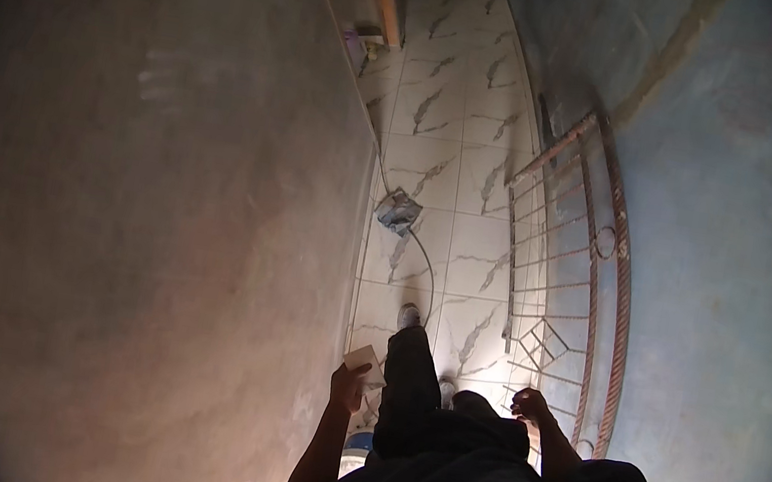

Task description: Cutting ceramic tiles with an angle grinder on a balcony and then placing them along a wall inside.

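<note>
A grey-brown wall is rising on the left, and just beside it the left hand is gripping a pale flat piece near its lower edge, leaving the rest jutting forward above the floor. A light, firm pinch, with the corners tilted away from the wall, would probably suit it best. Below that hand, a blue-and-white tub is partly showing, so leaving it room seems prudent. Ahead, a grey bundle is lying on the tiled floor, and a cable is curving from it toward the forward shoe; placing the feet clear of that loop looks wise. Farther right, the rear shoe is partly showing. The right hand is curling its fingers loosely; nothing is showing in it, though I cannot tell whether something small is inside. A rusty metal grille is standing near it, beside a blue wall, so keeping off its bars should help. Counting across, two walls, two hands, one pale piece, one tub, one bundle, two shoes and one grille are showing.
</note>
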